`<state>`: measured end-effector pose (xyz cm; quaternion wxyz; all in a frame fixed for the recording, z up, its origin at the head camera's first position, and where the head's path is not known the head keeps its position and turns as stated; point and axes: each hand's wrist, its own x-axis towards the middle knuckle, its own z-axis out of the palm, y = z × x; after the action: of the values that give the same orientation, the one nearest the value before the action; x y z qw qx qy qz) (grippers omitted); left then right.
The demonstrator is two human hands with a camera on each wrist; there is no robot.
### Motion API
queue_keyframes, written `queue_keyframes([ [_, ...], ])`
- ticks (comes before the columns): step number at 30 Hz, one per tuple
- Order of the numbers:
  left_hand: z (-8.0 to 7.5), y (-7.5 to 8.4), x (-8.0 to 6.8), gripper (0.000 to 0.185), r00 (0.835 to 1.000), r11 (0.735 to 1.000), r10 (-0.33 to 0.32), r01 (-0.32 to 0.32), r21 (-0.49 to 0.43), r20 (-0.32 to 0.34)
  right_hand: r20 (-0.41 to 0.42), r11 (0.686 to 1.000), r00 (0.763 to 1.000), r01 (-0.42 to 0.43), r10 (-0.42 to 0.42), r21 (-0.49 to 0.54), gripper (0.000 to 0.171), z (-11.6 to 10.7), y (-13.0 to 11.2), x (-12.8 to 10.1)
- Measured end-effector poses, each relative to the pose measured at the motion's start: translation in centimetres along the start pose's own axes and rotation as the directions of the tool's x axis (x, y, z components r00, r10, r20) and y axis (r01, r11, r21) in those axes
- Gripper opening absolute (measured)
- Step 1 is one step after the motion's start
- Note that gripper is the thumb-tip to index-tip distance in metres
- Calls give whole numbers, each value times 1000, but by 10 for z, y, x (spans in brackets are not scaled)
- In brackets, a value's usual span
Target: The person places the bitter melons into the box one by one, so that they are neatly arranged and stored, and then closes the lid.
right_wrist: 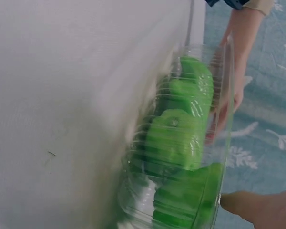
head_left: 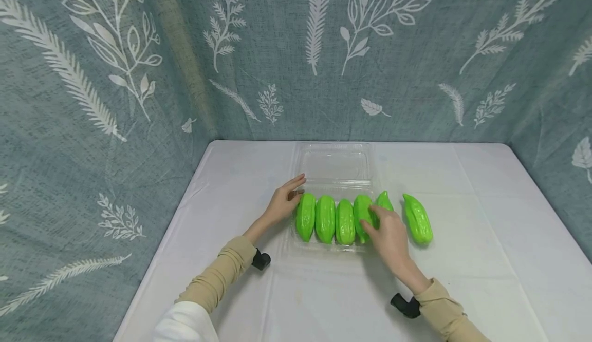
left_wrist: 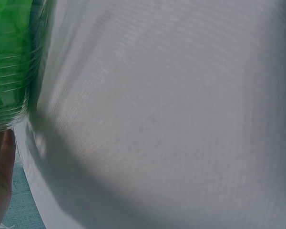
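Observation:
In the head view, a clear plastic clamshell box (head_left: 324,248) lies with its lid (head_left: 335,163) folded back. Bright green, ridged pepper-like pieces stand side by side in it, among them the leftmost green pepper (head_left: 306,217). My left hand (head_left: 282,202) rests at the box's left side, its fingers extended; a fingertip (left_wrist: 8,138) meets the box edge in the left wrist view. My right hand (head_left: 389,234) grips a green pepper (head_left: 384,201) at the box's right end, largely covering it. The right thumb (right_wrist: 238,202) is right at the rim in the right wrist view.
One more green pepper (head_left: 418,220) lies on the white tablecloth (head_left: 324,290) to the right of my right hand. A teal curtain (head_left: 287,75) with white leaf prints hangs behind the table and along both sides. Dark wrist cameras sit at both sleeves.

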<state>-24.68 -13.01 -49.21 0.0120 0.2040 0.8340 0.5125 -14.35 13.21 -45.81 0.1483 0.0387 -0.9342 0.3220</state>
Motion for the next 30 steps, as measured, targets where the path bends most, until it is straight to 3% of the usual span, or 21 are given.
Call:
queue_keyframes([
  [6,1,1,-1,44,1000,1000,13,-13,-10,-4,23,998,999,-39,38,55,44,-3,1,1],
  [13,-7,35,-8,44,1000,1000,15,-15,2,28,35,988,998,-53,48,144,48,-7,4,2],
  [16,-8,37,-9,44,999,1000,17,-16,-6,31,50,981,997,-62,54,186,49,-9,6,3],
  [24,1,0,-1,44,1000,1000,26,-26,-17,1,133,958,986,-135,104,253,52,-13,7,6],
  [30,2,-3,-2,45,1000,1000,20,-20,2,-10,160,942,982,-148,103,301,53,-18,9,7],
])
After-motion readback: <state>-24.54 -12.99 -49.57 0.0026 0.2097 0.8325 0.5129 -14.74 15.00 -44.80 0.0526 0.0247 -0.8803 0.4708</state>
